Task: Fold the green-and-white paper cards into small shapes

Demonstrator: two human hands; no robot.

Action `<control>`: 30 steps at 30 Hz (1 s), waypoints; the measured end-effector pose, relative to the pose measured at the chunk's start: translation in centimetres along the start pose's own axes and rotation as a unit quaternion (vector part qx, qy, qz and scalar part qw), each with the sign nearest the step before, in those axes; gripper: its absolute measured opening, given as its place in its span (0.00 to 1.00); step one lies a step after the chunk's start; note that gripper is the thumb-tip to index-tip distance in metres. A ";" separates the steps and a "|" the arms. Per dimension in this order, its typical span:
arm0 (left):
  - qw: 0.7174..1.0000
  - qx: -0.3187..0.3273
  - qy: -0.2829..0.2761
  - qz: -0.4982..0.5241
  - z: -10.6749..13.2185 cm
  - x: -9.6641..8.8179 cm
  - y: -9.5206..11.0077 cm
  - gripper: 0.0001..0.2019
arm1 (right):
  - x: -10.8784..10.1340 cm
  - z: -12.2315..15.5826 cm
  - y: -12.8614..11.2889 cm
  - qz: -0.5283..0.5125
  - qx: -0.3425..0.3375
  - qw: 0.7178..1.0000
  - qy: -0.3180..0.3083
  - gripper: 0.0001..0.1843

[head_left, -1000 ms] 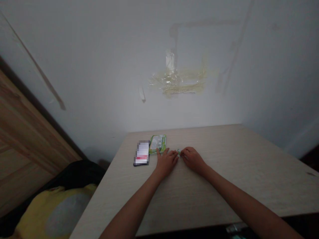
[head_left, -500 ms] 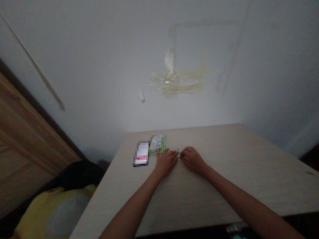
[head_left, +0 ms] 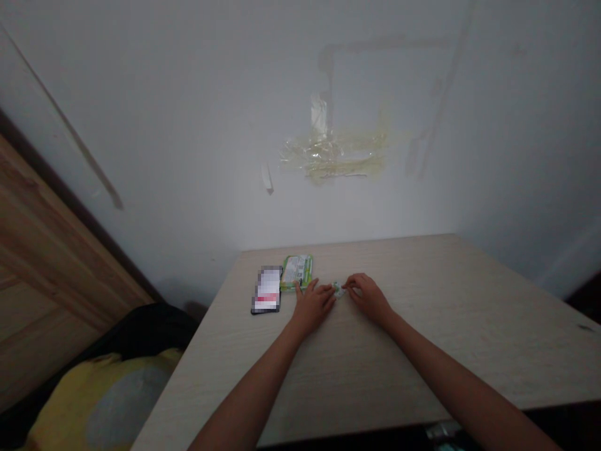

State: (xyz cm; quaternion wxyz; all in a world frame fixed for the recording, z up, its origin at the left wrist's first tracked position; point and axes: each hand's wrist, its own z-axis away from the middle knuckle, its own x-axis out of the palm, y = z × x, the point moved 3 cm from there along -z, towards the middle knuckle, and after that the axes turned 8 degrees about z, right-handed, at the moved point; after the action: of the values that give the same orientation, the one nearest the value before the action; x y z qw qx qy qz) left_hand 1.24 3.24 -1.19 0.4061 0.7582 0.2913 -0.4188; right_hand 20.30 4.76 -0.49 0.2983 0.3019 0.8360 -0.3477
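Between my hands on the table lies a small whitish-green piece [head_left: 337, 289], see-through in part, perhaps a bit of plastic wrapping; its exact kind is too small to make out. My left hand [head_left: 313, 305] rests palm down with fingers spread, and its fingertips touch the left side of the piece. The thumb side is close to a green and white packet [head_left: 297, 270] that lies flat with printed text. From the right, my right hand [head_left: 369, 298] has thumb and forefinger pinched at the right edge of the piece, the other fingers curled.
Left of the packet lies a phone [head_left: 267, 289] with a lit, blurred screen. The pale wooden table [head_left: 422, 300] meets a wall [head_left: 211, 125] with old tape [head_left: 328, 150] on it. A yellow and grey soft thing [head_left: 107, 401] sits below the table's left edge.
My right hand has shifted slightly right and up, so more of the small piece shows between the hands. My left hand stays nearly in place.
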 end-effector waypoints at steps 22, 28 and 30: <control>1.000 -0.005 -0.001 -0.009 -0.1 -0.7 0.4 0.15 | 0.9 -0.7 -0.6 0.125 0.013 0.990 -0.069 0.08; 1.000 -0.012 -0.016 -0.018 -0.1 -0.7 0.4 0.15 | 1.2 -1.1 -0.9 0.167 0.022 0.983 -0.075 0.09; 1.000 -0.014 -0.018 -0.017 -0.1 -0.7 0.3 0.15 | 1.4 -1.2 -0.8 0.173 0.026 0.982 -0.070 0.08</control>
State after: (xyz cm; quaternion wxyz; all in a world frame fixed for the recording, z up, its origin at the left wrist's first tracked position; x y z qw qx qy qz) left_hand 1.20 3.11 -0.38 0.4142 0.7401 0.3027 -0.4349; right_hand 18.48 5.57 -0.47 0.4039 0.4248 0.7386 -0.3330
